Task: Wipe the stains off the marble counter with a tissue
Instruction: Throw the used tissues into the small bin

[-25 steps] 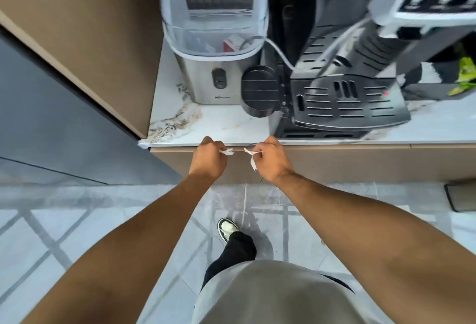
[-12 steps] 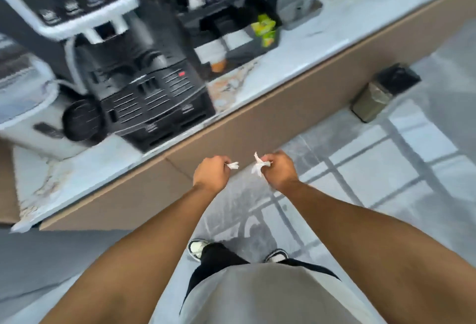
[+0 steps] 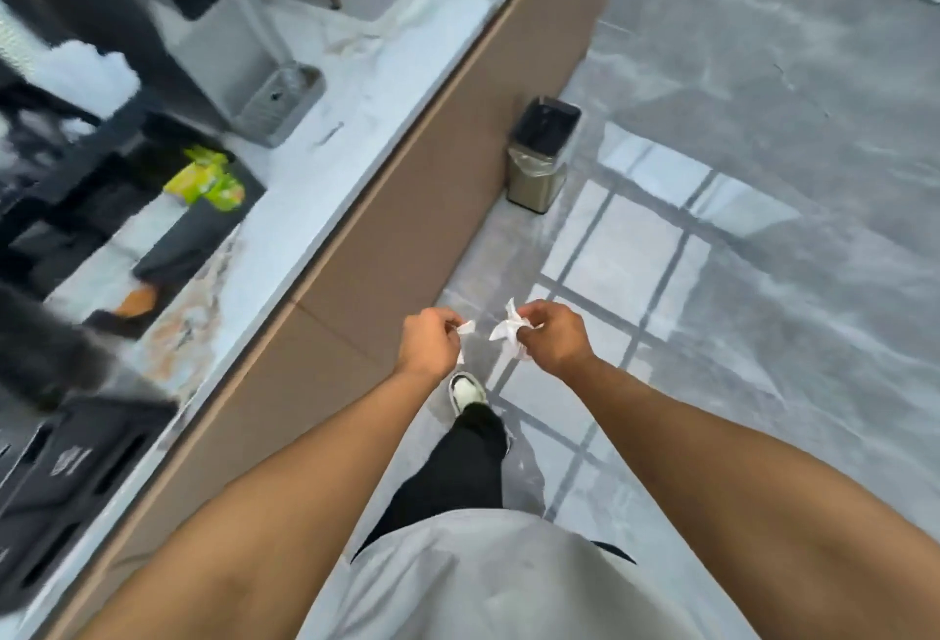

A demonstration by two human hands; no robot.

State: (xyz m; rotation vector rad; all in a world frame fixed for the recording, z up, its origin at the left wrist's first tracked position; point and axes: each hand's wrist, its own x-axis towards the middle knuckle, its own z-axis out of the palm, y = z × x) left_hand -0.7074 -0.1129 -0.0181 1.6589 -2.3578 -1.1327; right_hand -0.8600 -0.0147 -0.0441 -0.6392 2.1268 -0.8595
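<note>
My right hand [image 3: 552, 338] pinches a crumpled white tissue [image 3: 508, 334] in front of my body, over the floor. A smaller white scrap of tissue [image 3: 466, 327] sticks out of my left hand [image 3: 426, 344], whose fingers are curled round it. The two hands are close together but apart. The marble counter [image 3: 325, 191] runs diagonally along my left, with brownish veining or stains [image 3: 178, 334] near its front part. Both hands are off the counter, to its right.
A small steel bin with a black liner [image 3: 541, 153] stands on the grey floor against the counter's brown front. On the counter are a black coffee machine [image 3: 66, 476], a black organiser with green packets [image 3: 206, 180] and a metal drip tray [image 3: 280, 102].
The view has swung to the right, away from the counter towards the floor and the bin. Both hands have stayed together in front of me, each still holding tissue.
</note>
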